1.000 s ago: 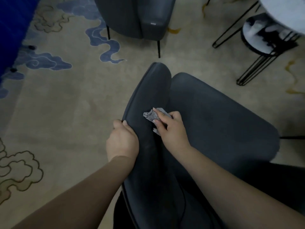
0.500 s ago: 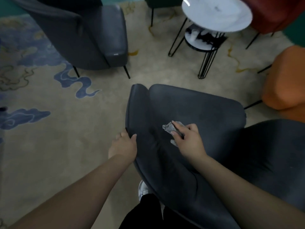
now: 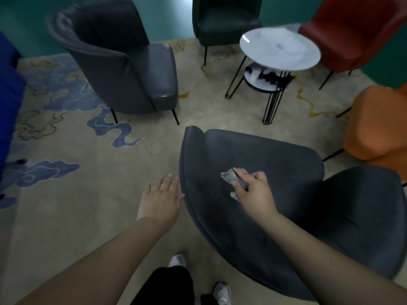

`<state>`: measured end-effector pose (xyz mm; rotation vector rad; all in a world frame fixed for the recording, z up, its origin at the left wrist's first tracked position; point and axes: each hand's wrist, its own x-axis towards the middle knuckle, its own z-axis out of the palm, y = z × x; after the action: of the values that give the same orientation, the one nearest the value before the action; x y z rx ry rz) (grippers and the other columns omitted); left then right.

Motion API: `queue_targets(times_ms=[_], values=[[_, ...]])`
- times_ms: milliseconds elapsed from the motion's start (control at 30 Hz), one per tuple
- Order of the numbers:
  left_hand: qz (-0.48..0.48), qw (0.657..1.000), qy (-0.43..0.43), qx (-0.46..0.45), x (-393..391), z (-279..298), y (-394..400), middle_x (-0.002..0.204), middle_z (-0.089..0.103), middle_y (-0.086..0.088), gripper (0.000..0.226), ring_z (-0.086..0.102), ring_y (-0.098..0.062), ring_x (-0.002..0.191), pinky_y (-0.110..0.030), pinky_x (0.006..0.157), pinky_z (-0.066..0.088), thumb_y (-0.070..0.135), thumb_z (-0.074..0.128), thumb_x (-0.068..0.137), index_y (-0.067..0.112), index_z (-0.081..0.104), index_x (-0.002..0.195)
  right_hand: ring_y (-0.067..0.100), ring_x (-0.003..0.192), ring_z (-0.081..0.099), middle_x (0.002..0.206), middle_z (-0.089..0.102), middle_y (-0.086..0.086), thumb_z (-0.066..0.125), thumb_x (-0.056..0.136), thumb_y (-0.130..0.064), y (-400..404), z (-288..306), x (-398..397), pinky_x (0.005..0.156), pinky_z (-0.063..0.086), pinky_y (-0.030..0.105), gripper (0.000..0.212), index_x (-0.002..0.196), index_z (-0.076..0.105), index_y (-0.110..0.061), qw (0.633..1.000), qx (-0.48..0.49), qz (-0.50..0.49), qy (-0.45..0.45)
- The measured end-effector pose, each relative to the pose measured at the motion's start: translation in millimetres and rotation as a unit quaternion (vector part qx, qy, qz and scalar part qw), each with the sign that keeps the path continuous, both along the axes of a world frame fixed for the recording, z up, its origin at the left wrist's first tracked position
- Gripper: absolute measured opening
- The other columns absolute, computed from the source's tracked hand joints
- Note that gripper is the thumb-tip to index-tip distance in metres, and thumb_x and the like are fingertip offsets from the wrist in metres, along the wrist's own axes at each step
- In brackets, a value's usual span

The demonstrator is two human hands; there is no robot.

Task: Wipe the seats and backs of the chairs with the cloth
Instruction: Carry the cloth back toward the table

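A dark grey chair (image 3: 275,164) stands right below me, seen from above, its backrest nearest to me. My right hand (image 3: 255,194) holds a crumpled grey cloth (image 3: 230,176) and presses it against the chair's back near its left edge. My left hand (image 3: 161,199) hovers with straight fingers just left of the chair's side edge, its fingertips close to the rim; whether it touches is unclear. A second dark grey chair (image 3: 123,62) stands at the far left.
Around a patterned beige and blue carpet (image 3: 88,172) stand a dark green chair (image 3: 220,20), a red chair (image 3: 361,29) and an orange chair (image 3: 378,126). A round white side table (image 3: 279,49) on black wire legs is far right. My feet (image 3: 222,292) are below.
My left hand has let go of the chair's side edge and now lies open beside it. My view has lifted, showing more chairs. My right hand keeps the cloth on the backrest.
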<state>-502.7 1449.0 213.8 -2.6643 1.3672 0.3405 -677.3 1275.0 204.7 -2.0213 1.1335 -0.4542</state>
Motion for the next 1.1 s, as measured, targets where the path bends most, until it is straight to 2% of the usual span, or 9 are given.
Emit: queue_targets(times_ms=[100,267,500,667,733,833,1000,1100], values=[[-0.007,1.0,0.005,-0.009,17,9,13,0.158,0.019,0.002,0.056,0.018,-0.02,0.144,-0.041,0.114,0.018,0.045,0.021,0.099,0.021,0.019,0.15,0.008,0.089,0.052,0.093,0.036,-0.013,0.063,0.089,-0.029,12,8,15,0.086,0.038,0.014,0.038,0.126,0.059,-0.032,1.0,-0.008,0.0,-0.004],[-0.028,0.999,0.009,-0.022,80,18,26,0.159,0.016,0.002,0.057,0.015,-0.019,0.145,-0.041,0.115,0.015,0.045,0.02,0.099,0.022,0.017,0.151,0.005,0.086,0.052,0.094,0.037,-0.013,0.062,0.09,-0.03,30,17,71,0.077,0.031,0.003,0.039,0.128,0.058,-0.032,1.0,-0.012,-0.02,0.003],[-0.088,0.996,-0.002,-0.015,206,31,56,0.159,0.015,0.002,0.057,0.013,-0.019,0.145,-0.041,0.115,0.013,0.045,0.019,0.1,0.022,0.015,0.151,0.005,0.085,0.05,0.093,0.035,-0.014,0.059,0.091,-0.03,68,27,183,0.078,0.033,0.011,0.04,0.131,0.055,-0.03,0.998,-0.013,-0.067,0.004],[-0.119,0.993,0.001,-0.001,279,34,74,0.159,0.016,0.001,0.057,0.014,-0.02,0.145,-0.042,0.116,0.013,0.046,0.02,0.1,0.022,0.016,0.151,0.001,0.08,0.05,0.091,0.036,-0.014,0.061,0.09,-0.031,95,33,247,0.068,0.033,-0.001,0.04,0.13,0.056,-0.031,0.994,-0.009,-0.11,-0.008],[-0.12,0.993,0.003,0.004,301,32,74,0.159,0.014,0.001,0.057,0.011,-0.02,0.146,-0.041,0.116,0.012,0.046,0.019,0.1,0.022,0.015,0.151,0.002,0.081,0.049,0.093,0.037,-0.012,0.06,0.09,-0.031,100,35,263,0.068,0.033,0.001,0.04,0.13,0.056,-0.032,0.994,-0.011,-0.112,-0.004],[-0.122,0.992,0.009,0.003,328,28,62,0.159,0.014,0.0,0.056,0.011,-0.021,0.146,-0.041,0.116,0.012,0.045,0.019,0.1,0.022,0.015,0.151,0.005,0.08,0.05,0.096,0.04,-0.007,0.06,0.091,-0.03,94,36,283,0.068,0.035,0.004,0.04,0.13,0.056,-0.031,0.993,-0.007,-0.12,0.005],[-0.143,0.99,0.011,0.007,368,17,21,0.158,0.018,-0.001,0.056,0.014,-0.022,0.145,-0.042,0.116,0.012,0.045,0.019,0.1,0.022,0.017,0.151,0.002,0.077,0.051,0.095,0.04,-0.005,0.062,0.091,-0.026,53,29,328,0.065,0.032,-0.006,0.037,0.128,0.059,-0.029,0.989,0.0,-0.148,-0.014],[-0.152,0.988,0.002,0.004,394,14,-18,0.158,0.019,-0.002,0.055,0.015,-0.022,0.144,-0.041,0.115,0.01,0.045,0.02,0.1,0.022,0.019,0.15,-0.001,0.079,0.051,0.095,0.04,-0.006,0.064,0.089,-0.026,18,20,355,0.068,0.031,-0.007,0.037,0.126,0.06,-0.029,0.988,0.0,-0.152,-0.023]])
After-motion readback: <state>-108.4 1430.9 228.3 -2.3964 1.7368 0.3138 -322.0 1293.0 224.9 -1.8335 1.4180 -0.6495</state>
